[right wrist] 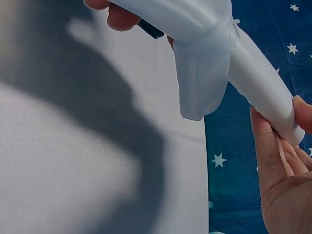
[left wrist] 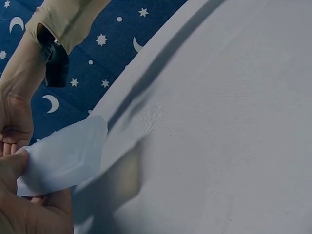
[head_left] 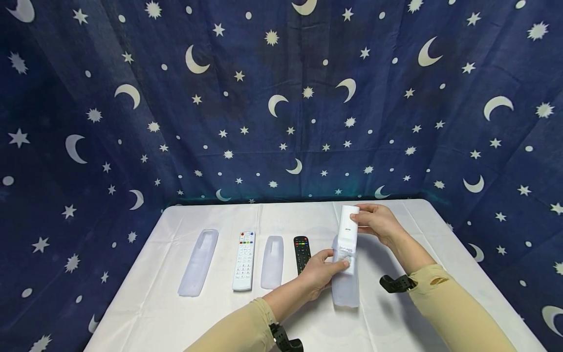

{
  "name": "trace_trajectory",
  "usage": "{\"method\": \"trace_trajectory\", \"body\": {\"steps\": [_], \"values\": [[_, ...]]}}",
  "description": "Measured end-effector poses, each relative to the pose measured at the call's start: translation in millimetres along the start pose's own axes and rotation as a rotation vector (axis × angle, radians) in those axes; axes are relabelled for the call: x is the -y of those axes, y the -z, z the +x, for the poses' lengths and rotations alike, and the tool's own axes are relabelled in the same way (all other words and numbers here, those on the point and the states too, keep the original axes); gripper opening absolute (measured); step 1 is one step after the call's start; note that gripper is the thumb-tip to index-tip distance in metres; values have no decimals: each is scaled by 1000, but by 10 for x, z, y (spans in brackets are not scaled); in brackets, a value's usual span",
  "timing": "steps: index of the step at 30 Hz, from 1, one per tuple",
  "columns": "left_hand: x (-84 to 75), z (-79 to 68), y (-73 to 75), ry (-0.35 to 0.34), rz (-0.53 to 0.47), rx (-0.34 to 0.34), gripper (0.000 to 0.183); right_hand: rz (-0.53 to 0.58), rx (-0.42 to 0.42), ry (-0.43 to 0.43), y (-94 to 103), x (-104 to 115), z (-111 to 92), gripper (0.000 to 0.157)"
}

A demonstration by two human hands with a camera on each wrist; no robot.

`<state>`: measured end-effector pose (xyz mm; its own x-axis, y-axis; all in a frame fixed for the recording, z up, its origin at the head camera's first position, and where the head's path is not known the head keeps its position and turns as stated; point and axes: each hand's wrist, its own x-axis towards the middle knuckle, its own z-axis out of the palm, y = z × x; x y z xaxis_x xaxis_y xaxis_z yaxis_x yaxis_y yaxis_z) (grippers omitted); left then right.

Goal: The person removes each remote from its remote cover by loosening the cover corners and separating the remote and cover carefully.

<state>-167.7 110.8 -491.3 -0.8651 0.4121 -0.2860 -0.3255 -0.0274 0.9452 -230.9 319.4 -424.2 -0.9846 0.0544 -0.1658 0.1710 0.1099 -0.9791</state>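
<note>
A white remote control (head_left: 348,231) is partly inside a translucent silicone remote cover (head_left: 345,292), its upper half sticking out. My left hand (head_left: 323,273) grips the cover from the left, thumb across its front. With thumb and fingers, my right hand (head_left: 377,222) pinches the remote's upper end. The left wrist view shows the cover's lower end (left wrist: 68,156) raised over the tabletop. In the right wrist view, the remote (right wrist: 265,87) slants out of the cover's mouth toward my right fingers.
On the white-covered table (head_left: 149,322) lie another translucent cover (head_left: 199,263) at left, a white remote with buttons up (head_left: 244,261), a smaller cover (head_left: 272,262) and a black remote (head_left: 302,252) partly behind my left hand. A dark blue star-patterned curtain (head_left: 281,122) hangs behind.
</note>
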Motion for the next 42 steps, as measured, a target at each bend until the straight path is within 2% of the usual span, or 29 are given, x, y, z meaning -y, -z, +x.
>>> {"method": "trace_trajectory", "body": {"steps": [4,11,23,33,42], "values": [[-22,5,36,2,26,12,39,19,21,-5,-23,-11,6,65],[-77,57,77,-25,90,8,24,9,20,-16,-81,-22,10,65],[-59,47,53,-26,51,68,29,-49,18,-33,-78,-11,34,63],[-8,26,75,-17,-8,117,31,-21,51,-36,-65,-32,65,61],[6,31,71,-1,7,107,31,3,54,-49,-45,-41,64,61]]}}
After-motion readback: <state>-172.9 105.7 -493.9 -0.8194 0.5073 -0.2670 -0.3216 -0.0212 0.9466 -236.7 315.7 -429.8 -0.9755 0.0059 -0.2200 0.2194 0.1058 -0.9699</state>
